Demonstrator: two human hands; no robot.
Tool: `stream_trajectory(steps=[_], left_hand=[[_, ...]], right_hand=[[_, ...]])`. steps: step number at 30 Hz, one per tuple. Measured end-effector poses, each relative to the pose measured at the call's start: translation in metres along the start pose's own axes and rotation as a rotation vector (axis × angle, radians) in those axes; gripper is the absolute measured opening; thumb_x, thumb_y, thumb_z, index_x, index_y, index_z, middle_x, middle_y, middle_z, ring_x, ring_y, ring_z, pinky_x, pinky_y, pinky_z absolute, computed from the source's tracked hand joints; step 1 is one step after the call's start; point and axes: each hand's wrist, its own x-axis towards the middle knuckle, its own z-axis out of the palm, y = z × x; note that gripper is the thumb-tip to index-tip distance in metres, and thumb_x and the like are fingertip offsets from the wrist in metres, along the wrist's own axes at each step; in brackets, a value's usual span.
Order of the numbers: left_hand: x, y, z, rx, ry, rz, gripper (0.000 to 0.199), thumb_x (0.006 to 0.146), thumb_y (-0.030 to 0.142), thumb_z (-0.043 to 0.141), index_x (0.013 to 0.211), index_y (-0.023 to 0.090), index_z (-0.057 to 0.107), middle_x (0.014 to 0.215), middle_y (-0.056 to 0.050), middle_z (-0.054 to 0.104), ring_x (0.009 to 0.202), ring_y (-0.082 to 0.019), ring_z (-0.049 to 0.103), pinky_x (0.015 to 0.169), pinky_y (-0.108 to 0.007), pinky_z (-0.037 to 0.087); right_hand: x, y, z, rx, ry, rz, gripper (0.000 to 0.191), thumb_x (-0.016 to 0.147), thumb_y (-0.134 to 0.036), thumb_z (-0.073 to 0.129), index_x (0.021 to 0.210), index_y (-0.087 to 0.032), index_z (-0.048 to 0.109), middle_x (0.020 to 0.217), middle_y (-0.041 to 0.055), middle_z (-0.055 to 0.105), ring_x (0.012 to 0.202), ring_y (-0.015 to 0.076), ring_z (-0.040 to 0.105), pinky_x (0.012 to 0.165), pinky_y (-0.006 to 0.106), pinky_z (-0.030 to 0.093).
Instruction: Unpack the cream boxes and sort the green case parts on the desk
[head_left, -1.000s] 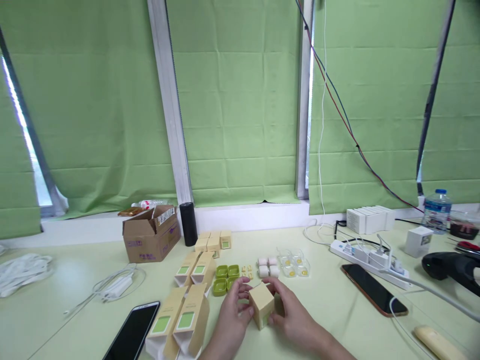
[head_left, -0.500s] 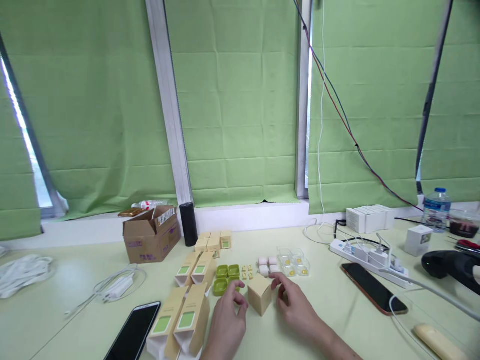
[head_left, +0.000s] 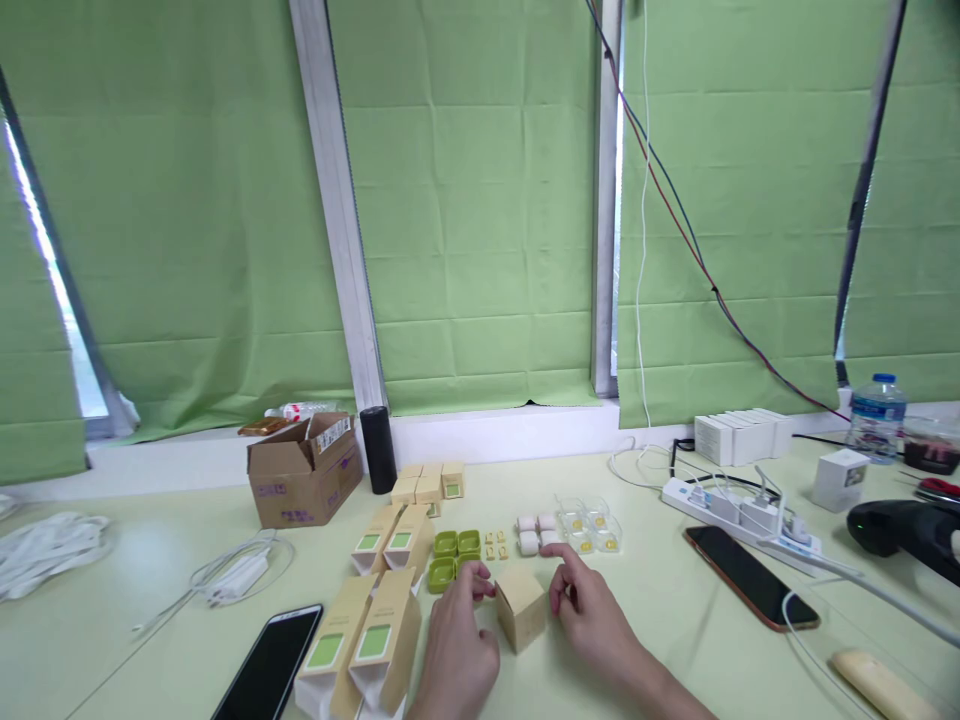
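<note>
A small beige cardboard box (head_left: 522, 612) stands at the front middle of the table, between my hands. Curled fingertips of my left hand (head_left: 463, 640) touch its left upper edge. On the right side, my right hand (head_left: 596, 615) has its index finger stretched past the box's far corner, the other fingers bent; a narrow gap seems to separate it from the box. Beyond the hands lie green square cups (head_left: 445, 543), tiny yellowish pieces (head_left: 490, 537), white rounded pieces (head_left: 528, 543) and a clear plastic tray (head_left: 583, 547) with yellow bits. Tall beige cartons (head_left: 386, 635) stand left of my left hand.
A black phone (head_left: 268, 660) lies at the left front, a second phone (head_left: 750, 577) at the right. Behind it runs a white power strip (head_left: 705, 500) with cables. A brown carton (head_left: 304, 485) and a black cylinder (head_left: 377, 450) stand at the back left.
The small box has moved slightly toward me and turned a little. The left hand's fingers have shifted slightly along its edge; my right hand has barely moved.
</note>
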Motion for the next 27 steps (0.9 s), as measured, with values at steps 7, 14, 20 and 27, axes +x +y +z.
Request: stream_trajectory(steps=[7,14,20,27], left_hand=[[-0.007,0.001,0.003,-0.083,-0.194,-0.035,0.089,0.06,0.005,0.064,0.145,0.025,0.047,0.148,-0.015,0.058,0.139,-0.038,0.049,0.116,-0.054,0.032],[0.0,0.002,0.01,-0.403,-0.206,-0.082,0.085,0.065,0.003,0.064,0.146,0.023,0.05,0.143,-0.012,0.064,0.138,-0.029,0.054,0.118,-0.04,0.036],[0.001,0.008,0.004,-0.168,-0.037,0.04,0.059,0.067,0.005,0.067,0.123,0.023,0.065,0.132,-0.011,0.068,0.127,-0.035,0.059,0.109,-0.048,0.044],[-0.007,0.019,-0.019,0.463,0.345,0.826,0.056,0.087,-0.004,0.051,0.131,0.028,0.061,0.121,-0.009,0.072,0.117,-0.027,0.067,0.104,-0.045,0.037]], right_hand=[[-0.004,-0.004,0.003,-0.009,-0.041,-0.026,0.052,0.073,-0.006,0.045,0.12,-0.025,0.057,0.083,-0.0015,0.068,0.077,0.0202,0.065,0.071,0.029,0.045],[-0.006,-0.006,0.006,0.063,-0.06,-0.059,0.049,0.076,-0.008,0.046,0.121,-0.023,0.057,0.082,-0.0011,0.07,0.076,0.0202,0.065,0.069,0.029,0.044],[-0.005,-0.014,0.003,0.179,-0.027,-0.123,0.029,0.09,-0.018,0.05,0.117,-0.023,0.059,0.084,0.0017,0.071,0.077,0.0215,0.066,0.072,0.032,0.049],[-0.027,-0.025,0.0,0.069,0.177,-0.399,0.038,0.101,-0.035,0.055,0.139,-0.027,0.051,0.124,0.0122,0.069,0.105,0.03,0.068,0.095,0.045,0.055]])
